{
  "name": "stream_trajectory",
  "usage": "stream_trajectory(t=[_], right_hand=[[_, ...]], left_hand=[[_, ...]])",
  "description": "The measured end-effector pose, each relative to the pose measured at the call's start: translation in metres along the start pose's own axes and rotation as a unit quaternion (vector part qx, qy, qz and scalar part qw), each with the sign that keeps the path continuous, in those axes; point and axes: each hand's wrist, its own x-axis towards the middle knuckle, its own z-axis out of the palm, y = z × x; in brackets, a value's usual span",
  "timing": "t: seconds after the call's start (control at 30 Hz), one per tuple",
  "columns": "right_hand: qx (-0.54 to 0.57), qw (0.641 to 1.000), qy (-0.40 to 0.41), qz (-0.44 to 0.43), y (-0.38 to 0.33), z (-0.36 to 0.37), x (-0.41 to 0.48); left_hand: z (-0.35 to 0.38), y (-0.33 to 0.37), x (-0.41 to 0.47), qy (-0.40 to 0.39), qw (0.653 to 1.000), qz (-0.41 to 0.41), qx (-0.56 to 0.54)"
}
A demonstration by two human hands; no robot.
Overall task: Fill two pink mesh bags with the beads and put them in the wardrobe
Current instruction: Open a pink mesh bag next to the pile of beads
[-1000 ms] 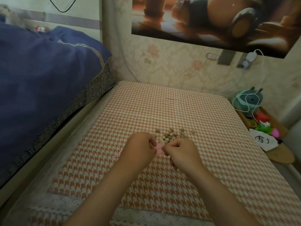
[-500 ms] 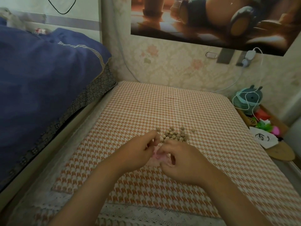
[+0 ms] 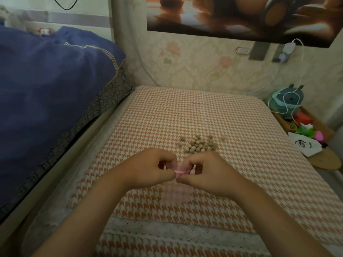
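Observation:
A sheer pink mesh bag [image 3: 176, 191] hangs from both my hands over the orange houndstooth tablecloth [image 3: 241, 164]. My left hand [image 3: 150, 167] and my right hand [image 3: 206, 171] each pinch the bag's pink top edge between thumb and fingers, fingertips almost touching. The thin bag body droops below them toward me. Several small tan wooden beads [image 3: 199, 145] lie in a loose pile on the cloth just beyond my right hand. No wardrobe and no second bag are in view.
A bed with a dark blue quilt [image 3: 46, 89] runs along the left. At the right edge sit a teal round gadget with a white cable [image 3: 286, 101], a white cloth with a drawn face [image 3: 304, 145] and colourful bits. The wall stands behind.
My hands have drawn back toward me and lifted slightly, taking the bag's top edge in both pinches. The bag now hangs below them. The beads have not moved.

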Motion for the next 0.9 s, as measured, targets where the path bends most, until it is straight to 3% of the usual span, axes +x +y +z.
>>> stream_trajectory(t=[0.17, 0.37, 0.63, 0.77, 0.9], right_hand=[[-0.078, 0.995, -0.061, 0.013, 0.0, 0.0, 0.0], [-0.017, 0.998, -0.058, 0.012, -0.002, 0.003, 0.005], [-0.058, 0.995, -0.075, 0.041, -0.007, 0.008, 0.016], [0.065, 0.997, 0.015, 0.045, -0.014, 0.014, 0.029], [0.17, 0.975, 0.121, 0.079, -0.017, 0.029, 0.054]], left_hand=[[-0.002, -0.008, -0.006, 0.017, 1.0, 0.008, 0.023], [0.002, -0.014, -0.007, 0.01, 1.0, 0.01, -0.003], [-0.002, -0.031, -0.012, 0.026, 0.999, -0.01, -0.018], [-0.01, -0.04, -0.01, 0.104, 0.989, -0.016, -0.105], [-0.014, -0.048, 0.001, 0.206, 0.957, -0.086, -0.186]])
